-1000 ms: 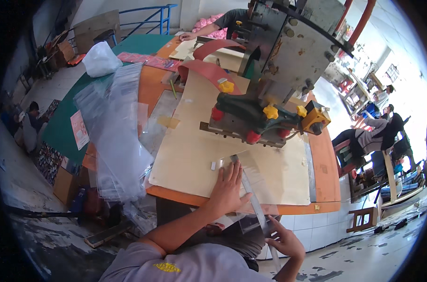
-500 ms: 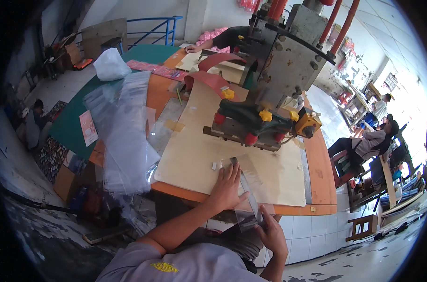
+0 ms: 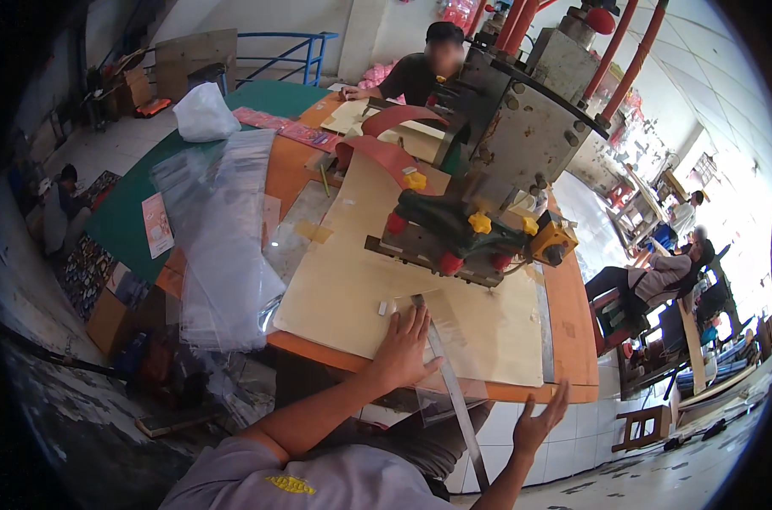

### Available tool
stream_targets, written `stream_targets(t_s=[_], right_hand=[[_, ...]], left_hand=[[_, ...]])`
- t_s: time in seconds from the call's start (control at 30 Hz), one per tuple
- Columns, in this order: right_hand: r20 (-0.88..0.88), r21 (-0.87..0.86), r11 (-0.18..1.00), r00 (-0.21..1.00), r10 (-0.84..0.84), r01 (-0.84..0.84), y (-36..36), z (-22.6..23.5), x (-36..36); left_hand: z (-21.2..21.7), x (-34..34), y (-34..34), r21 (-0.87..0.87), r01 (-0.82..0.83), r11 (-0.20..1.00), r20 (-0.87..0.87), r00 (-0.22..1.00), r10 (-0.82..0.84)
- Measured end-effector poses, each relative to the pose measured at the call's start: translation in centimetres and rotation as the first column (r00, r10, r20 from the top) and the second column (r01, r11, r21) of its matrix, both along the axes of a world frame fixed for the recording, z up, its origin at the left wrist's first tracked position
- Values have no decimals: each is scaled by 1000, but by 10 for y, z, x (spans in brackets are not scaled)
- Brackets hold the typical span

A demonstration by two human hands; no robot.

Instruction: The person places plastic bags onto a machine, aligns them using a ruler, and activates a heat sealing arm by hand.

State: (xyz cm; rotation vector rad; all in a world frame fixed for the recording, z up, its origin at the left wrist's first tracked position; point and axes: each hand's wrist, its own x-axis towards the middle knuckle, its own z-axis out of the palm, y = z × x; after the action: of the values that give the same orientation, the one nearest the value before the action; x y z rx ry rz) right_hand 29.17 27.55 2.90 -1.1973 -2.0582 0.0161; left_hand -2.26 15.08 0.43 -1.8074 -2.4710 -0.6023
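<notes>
On the cream board [image 3: 339, 297], nr its front edge, the ruler [image 3: 456, 398] lies slantwise over the clear sheet [image 3: 455, 333]; its lower part passes beyond the table [image 3: 576, 340] edge, toward the R forearm. The L hand [image 3: 400, 347] rests w/ fingertips at the ruler's upper end; its fingers are straight and close together, w/ thumb apart. The R hand [image 3: 539, 423] is in the air, right of the ruler, not gripping it; its fingers are wide. A small white tab [image 3: 382, 307] lies just beside the L fingertips. Behind the hands stands the press [image 3: 522, 140], w/ yellow knobs [image 3: 481, 223]. Clear sleeves [image 3: 224, 263] are piled at left, nr a white bag [image 3: 206, 112]. A co-worker [image 3: 405, 78] is behind the table.
</notes>
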Motion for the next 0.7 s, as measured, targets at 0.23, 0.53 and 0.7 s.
stream_targets(t_s=[0.23, 0.53, 0.7], right_hand=[[232, -303, 938, 968, -98, 167, 74, -32, 45], [499, -271, 864, 830, -250, 423, 289, -53, 74], [369, -463, 777, 890, -267, 426, 357, -43, 97]], left_hand=[[-4, 2, -1, 19, -13, 1000, -26, 1000, 13], [1, -2, -9, 8, -32, 999, -29, 999, 32], [5, 0, -2, -31, 14, 999, -38, 999, -16]])
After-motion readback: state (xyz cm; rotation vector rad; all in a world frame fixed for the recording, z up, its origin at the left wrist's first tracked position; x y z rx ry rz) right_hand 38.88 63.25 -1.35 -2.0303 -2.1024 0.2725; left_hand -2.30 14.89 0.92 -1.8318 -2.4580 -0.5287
